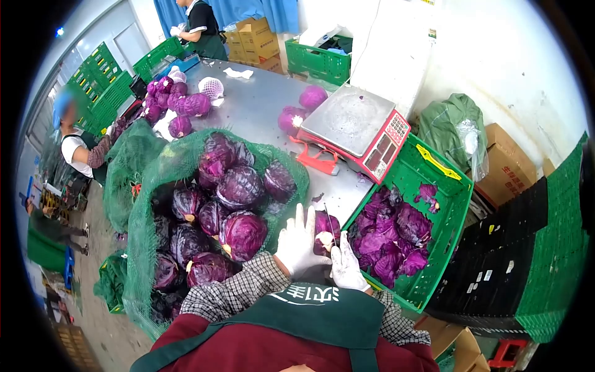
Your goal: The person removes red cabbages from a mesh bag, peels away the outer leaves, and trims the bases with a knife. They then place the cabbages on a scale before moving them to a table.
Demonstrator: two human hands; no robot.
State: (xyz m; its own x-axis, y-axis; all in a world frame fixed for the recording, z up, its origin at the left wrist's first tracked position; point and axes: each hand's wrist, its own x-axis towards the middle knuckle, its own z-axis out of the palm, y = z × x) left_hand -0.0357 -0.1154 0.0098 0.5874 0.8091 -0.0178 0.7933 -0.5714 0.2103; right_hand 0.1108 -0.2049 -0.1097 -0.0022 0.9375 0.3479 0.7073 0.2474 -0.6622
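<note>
A red cabbage [328, 223] with its pale cut stem end toward me stands on the metal table, right in front of my hands. My left hand [298, 243], in a white glove, lies along the cabbage's left side with its fingers stretched out. In my right hand [348, 267], also gloved, is a knife [333, 229]; its thin blade points up and away across the stem end. Left of my hands, a green mesh sack [139, 248] gapes wide, full of whole red cabbages [243, 235]. To the right, a green crate [445, 248] holds loose purple leaves [396, 232].
A red-framed weighing scale [350, 121] stands beyond the cabbage, two peeled cabbages [313, 97] beside it. More peeled cabbages [192, 105], some in foam nets, lie farther left. Two co-workers [207, 28] stand along the table. Stacked black crates [489, 273] and cardboard boxes [508, 162] line the right.
</note>
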